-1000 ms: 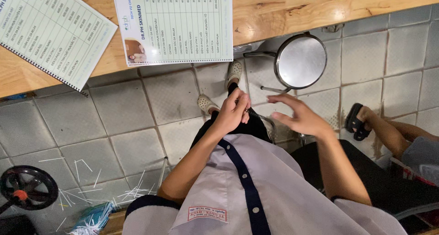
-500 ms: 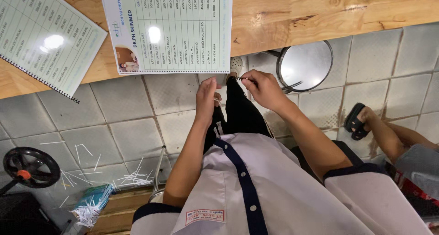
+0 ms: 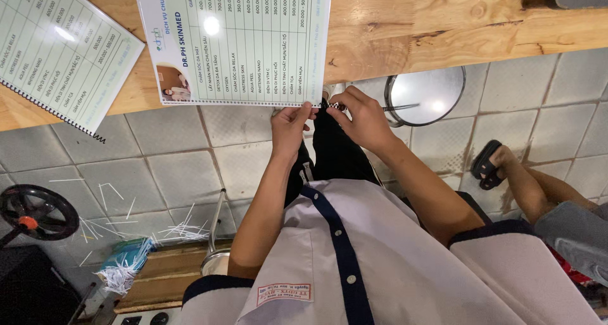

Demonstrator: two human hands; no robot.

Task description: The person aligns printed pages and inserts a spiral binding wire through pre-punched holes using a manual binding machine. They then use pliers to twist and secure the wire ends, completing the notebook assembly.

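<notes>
Both hands meet at the near edge of a laminated price sheet [image 3: 237, 43] that lies on the wooden surface [image 3: 430, 27] and overhangs it slightly. The left hand [image 3: 290, 125] pinches the sheet's bottom right corner, thumb and fingers clenched on the edge. The right hand [image 3: 358, 116] sits just beside it, fingers curled around a small metal spiral coil [image 3: 334, 105] at the same corner; the coil is tiny here, so it seems to be pinched between the fingertips, but exactly how it meets the sheet is hard to tell. The two hands are almost touching.

To the left on the same surface lies a second price sheet [image 3: 60, 50], tilted, with a spiral binding along its lower edge and a loose end of wire sticking out at its corner.

Below the surface, the floor is grey tile [image 3: 158, 167]. A round metal stool seat [image 3: 425, 96] stands just right of the right hand. Thin white plastic strips [image 3: 180, 230] lie scattered on the tiles at the lower left, near a black hand wheel [image 3: 35, 211]. At the right, another person's foot in a dark sandal [image 3: 491, 167] rests on the floor. The person wears a pale buttoned uniform top [image 3: 380, 262] with dark trim.
</notes>
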